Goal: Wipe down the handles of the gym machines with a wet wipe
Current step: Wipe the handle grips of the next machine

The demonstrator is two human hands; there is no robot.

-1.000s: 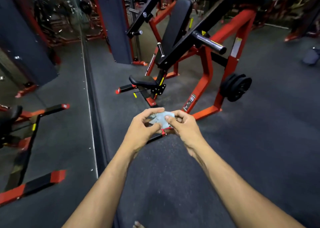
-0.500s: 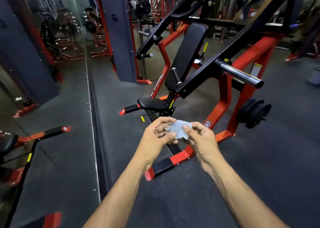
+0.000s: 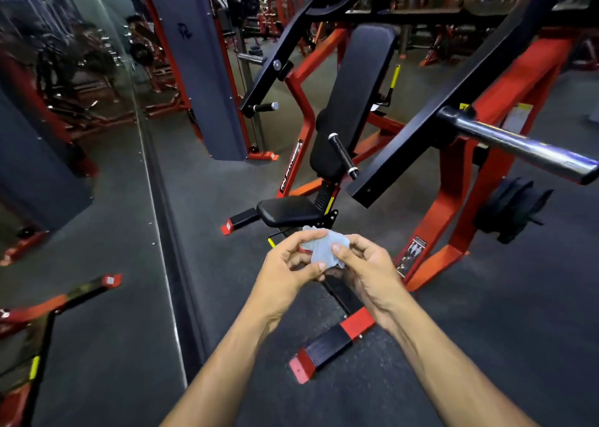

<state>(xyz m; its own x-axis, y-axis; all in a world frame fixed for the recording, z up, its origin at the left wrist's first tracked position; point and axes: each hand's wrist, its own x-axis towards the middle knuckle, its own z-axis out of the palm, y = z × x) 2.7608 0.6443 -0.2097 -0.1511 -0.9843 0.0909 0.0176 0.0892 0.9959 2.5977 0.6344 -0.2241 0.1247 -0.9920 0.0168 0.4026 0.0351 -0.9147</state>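
Two bare forearms are extended forward from the lower edge of the view. A crumpled pale blue wipe (image 3: pixel 327 248) is held between both hands in front of the body, above the dark rubber floor (image 3: pixel 486 345). The wipe is pinched by the left hand (image 3: pixel 285 274), with the thumb below and the curled fingers over its upper edge. The right hand (image 3: pixel 369 271) grips the wipe's right side, with the thumb laid on top of the cloth and the other fingers curled beneath. Directly below the hands, a black and red foot (image 3: pixel 330 348) of the machine frame lies flat on the floor. Just beyond the wipe, the black seat (image 3: pixel 288 211) of the machine is located, with the tall black backrest (image 3: pixel 359 95) rising behind it at a slant. A short black handle (image 3: pixel 342 155) with a knurled grip projects beside the backrest, well apart from the wipe. A second handle (image 3: pixel 265 106) is fitted on the far black arm at left. At right, a chrome bar (image 3: pixel 518 144) protrudes from the near black arm, and black plates (image 3: pixel 512 209) are stored on the red frame (image 3: pixel 470 206) below it. A grey column (image 3: pixel 197 70) stands behind the machine. A mirror (image 3: pixel 64 167) covers the wall at left. More red equipment is visible farther back, too blurred for detail.
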